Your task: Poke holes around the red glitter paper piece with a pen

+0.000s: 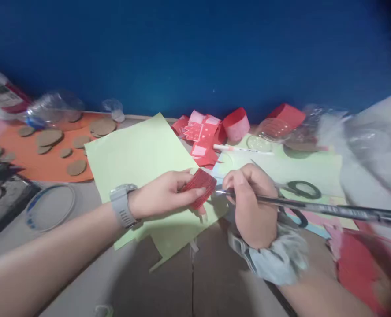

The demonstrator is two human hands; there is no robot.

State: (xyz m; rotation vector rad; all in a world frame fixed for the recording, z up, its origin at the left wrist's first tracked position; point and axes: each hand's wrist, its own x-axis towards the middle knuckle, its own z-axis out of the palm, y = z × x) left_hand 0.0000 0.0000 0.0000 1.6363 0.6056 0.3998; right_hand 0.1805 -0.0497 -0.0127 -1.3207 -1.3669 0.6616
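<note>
My left hand (169,193), with a grey watch at the wrist, pinches a small red piece (202,187) covered in fine dark marks between thumb and fingers. It is held above a pale green sheet of paper (135,154). In my right hand (255,211) is a long dark pen (321,208), its tip close to the right edge of the red piece; whether it touches, I cannot tell. A pair of scissors (303,189) with black handles lies beside and partly behind my right hand.
Cardboard discs (50,137) rest on an orange sheet (43,163) at left. Red paper pieces (203,141) and a white marker (241,149) lie at the back middle. A plastic bottle (54,110) is at back left, a blue-and-white ring (72,198) nearer. A blue wall (195,53) closes the back.
</note>
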